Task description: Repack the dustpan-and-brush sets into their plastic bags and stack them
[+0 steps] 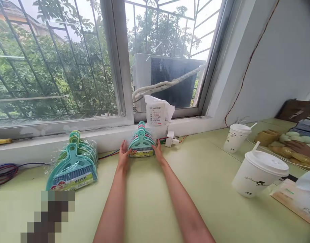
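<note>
A stack of wrapped teal and pink dustpan-and-brush sets (pixel 141 143) stands on the green table, its handles up, close to the window sill. My left hand (pixel 124 155) is closed on the stack's left edge, and my right hand (pixel 158 152) grips its right edge. Both arms reach straight forward. To the left, a second stack of wrapped teal and green dustpan sets (pixel 73 167) rests on the table, touched by neither hand. The fingers behind the middle stack are partly hidden.
Right of the middle stack is a white device (pixel 171 139) with wires. A tissue pack (pixel 156 113) sits on the sill. Lidded cups (pixel 258 173) and a tissue box (pixel 296 195) are at right. Coiled wires (pixel 5 172) and a yellow screwdriver (pixel 2 141) lie left. Another person's hand (pixel 300 148) shows far right.
</note>
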`<state>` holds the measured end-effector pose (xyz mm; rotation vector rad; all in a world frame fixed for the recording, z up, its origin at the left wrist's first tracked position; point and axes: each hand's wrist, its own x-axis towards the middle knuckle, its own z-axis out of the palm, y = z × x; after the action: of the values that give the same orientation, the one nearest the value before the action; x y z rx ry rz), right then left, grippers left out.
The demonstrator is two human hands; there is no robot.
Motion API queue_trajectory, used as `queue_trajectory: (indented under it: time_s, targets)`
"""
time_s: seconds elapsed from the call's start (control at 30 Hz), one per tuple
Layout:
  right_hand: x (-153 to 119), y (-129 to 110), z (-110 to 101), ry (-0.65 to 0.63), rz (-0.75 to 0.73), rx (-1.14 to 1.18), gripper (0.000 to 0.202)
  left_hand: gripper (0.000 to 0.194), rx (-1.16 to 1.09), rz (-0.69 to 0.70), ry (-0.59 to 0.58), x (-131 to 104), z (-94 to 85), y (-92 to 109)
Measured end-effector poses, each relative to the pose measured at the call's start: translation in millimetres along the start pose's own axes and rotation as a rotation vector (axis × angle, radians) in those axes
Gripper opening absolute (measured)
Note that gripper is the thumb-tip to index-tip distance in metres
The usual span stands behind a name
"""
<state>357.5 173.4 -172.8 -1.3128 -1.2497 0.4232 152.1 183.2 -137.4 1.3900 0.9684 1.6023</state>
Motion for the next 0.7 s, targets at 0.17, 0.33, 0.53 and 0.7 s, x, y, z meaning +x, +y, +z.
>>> queue_trajectory:
  time_s: [0.17, 0.33, 0.53, 0.7]
  targets:
    - [-1.4, -13.7, 1.9, 0.149, 0.047, 0.114, 0.075, 0.057, 0.013, -0.023, 0.197, 2.4, -4.7, -8.7]
    - [-9.3, -32.1, -9.5, 0.451, -0.115, -0.073, 0.051, 0.04, 0.111, -0.036, 0.299, -6.0, -9.8, -10.5]
    - [-19.7, -46.4, -15.4, 0.368, -0.243, -0.148, 0.028, 0.037, 0.359, 0.098, 0.408, -20.6, -4.4, 7.6]
    - [-20.1, -45.0, -15.0, 0.315, -0.295, -0.187, 0.025, 0.037, 0.345, 0.012, 0.328, -21.5, 1.6, 6.3]
